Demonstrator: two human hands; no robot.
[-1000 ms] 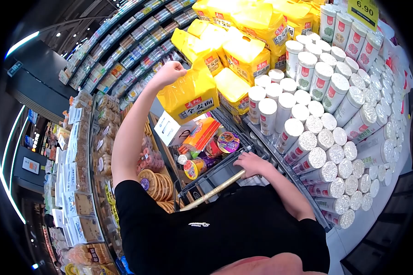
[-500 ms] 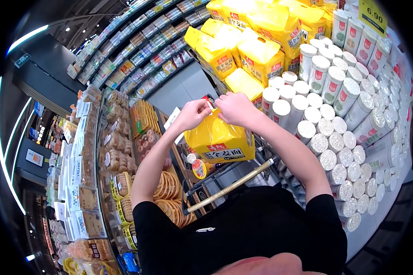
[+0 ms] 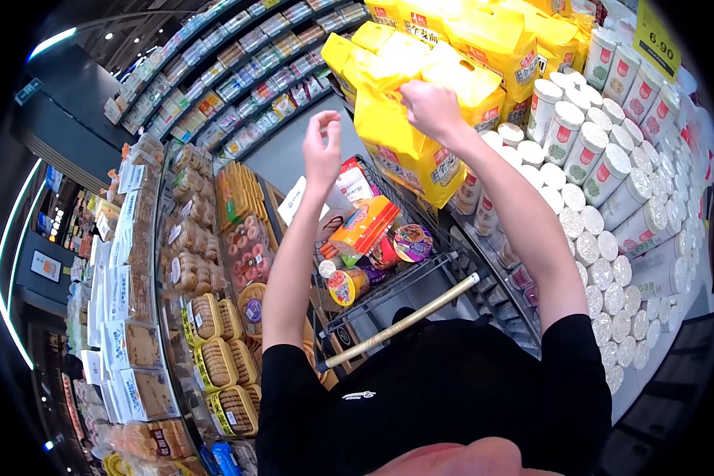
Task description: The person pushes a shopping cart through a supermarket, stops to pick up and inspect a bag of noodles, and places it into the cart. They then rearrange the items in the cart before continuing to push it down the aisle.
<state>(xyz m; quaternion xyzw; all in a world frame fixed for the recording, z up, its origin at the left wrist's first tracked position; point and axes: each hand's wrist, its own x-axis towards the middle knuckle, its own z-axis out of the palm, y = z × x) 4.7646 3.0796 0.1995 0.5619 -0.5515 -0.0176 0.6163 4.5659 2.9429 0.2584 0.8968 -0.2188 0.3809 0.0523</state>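
My right hand (image 3: 432, 111) is closed on the top of a yellow noodle bag (image 3: 401, 151), which hangs tilted beside the stacked yellow bags (image 3: 484, 44). Its lower end is over the right side of the shopping cart. My left hand (image 3: 323, 151) is raised above the cart's far left side with nothing in it, the fingers loosely bent and apart. Inside the cart lie an orange packet (image 3: 365, 226), a purple-lidded tub (image 3: 412, 243), a yellow-and-red round tub (image 3: 343, 287) and a white-and-red pack (image 3: 355, 184).
The cart handle (image 3: 404, 320) crosses in front of my body. White cylindrical packs (image 3: 603, 214) stand in rows at right, under a yellow price sign (image 3: 657, 40). Boxed pastries and cookies (image 3: 218, 317) line the left display. Packed shelves (image 3: 238, 79) stand at the back.
My right hand has carried the yellow bag from above the cart up and right to the stack. My left hand has let go and moved left. The cart's contents now show.
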